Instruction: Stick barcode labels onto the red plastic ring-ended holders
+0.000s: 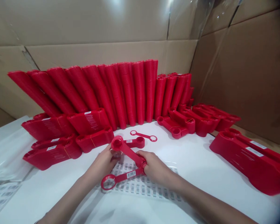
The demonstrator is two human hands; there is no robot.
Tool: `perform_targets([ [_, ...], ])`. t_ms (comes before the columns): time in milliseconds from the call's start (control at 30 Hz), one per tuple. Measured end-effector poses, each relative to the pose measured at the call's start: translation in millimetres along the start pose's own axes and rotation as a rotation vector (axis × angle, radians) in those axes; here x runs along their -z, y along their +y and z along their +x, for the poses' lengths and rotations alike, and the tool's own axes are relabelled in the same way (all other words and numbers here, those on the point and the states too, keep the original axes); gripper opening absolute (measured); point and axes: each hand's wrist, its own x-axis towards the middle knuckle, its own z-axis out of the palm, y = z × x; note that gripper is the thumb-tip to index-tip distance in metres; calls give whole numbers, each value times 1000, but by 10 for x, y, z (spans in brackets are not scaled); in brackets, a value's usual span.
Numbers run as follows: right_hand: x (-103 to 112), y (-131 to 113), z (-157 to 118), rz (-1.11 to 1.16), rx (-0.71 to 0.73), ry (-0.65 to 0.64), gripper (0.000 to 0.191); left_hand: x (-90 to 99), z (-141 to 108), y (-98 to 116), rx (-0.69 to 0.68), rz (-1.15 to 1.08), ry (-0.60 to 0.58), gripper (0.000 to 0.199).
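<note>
My right hand [155, 166] is closed on one end of some flat red plastic links with a ring at each end. One of these, a red link with a barcode label [123, 176], fans out toward my left hand and me. A small stack of red links [130, 154] slants up from the same grip. My left hand [106, 163] is curled around the stack's far ring end, its fingertips partly hidden. Under both hands lies a sheet of barcode labels [151, 189]. Just beyond them are a short labelled stack [138, 142] and a single red link [143, 135].
Tall leaning columns of red links [118, 96] line the back against cardboard boxes [102, 53]. Banded bundles [52, 152] sit at left, with more bundles [245, 158] at right. Clear plastic bags [9, 155] and another label sheet [2, 199] lie on the white table's left.
</note>
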Motion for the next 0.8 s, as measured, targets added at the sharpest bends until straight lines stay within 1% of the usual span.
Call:
perform_targets([
  [100,-6,30,16,21,4,-8,24,23,25,-3,-7,2,-13,23],
  [167,-7,35,20,34,-4,2,21,115,11,3,-34,-3,-35,20],
  [267,-9,20,16,58,-45,11,18,396,-81,85,-87,-84,-124,15],
  [300,-10,10,13,68,-63,8,19,500,-125,142,-96,-119,-176,16],
  [333,-12,-1,10,71,-80,8,21,589,-169,213,-84,-147,-194,17],
  [367,-16,-14,8,69,-94,11,23,652,-211,297,-84,-180,-181,17],
  [400,-20,-28,7,65,-107,18,26,682,-244,386,-70,-206,-139,17],
  [467,-30,-52,6,49,-122,38,30,636,-281,555,-52,-245,1,18],
  [533,-40,-70,4,25,-120,56,30,488,-276,669,-44,-225,80,20],
  [567,-45,-75,2,17,-117,61,30,402,-261,697,-46,-206,98,20],
  [667,-54,-79,-12,5,-108,68,29,195,-207,694,-29,-138,138,21],
  [733,-59,-73,-21,-3,-103,75,28,134,-182,662,-11,-105,170,22],
  [800,-63,-63,-26,-12,-92,84,27,117,-172,639,-3,-79,192,23],
])
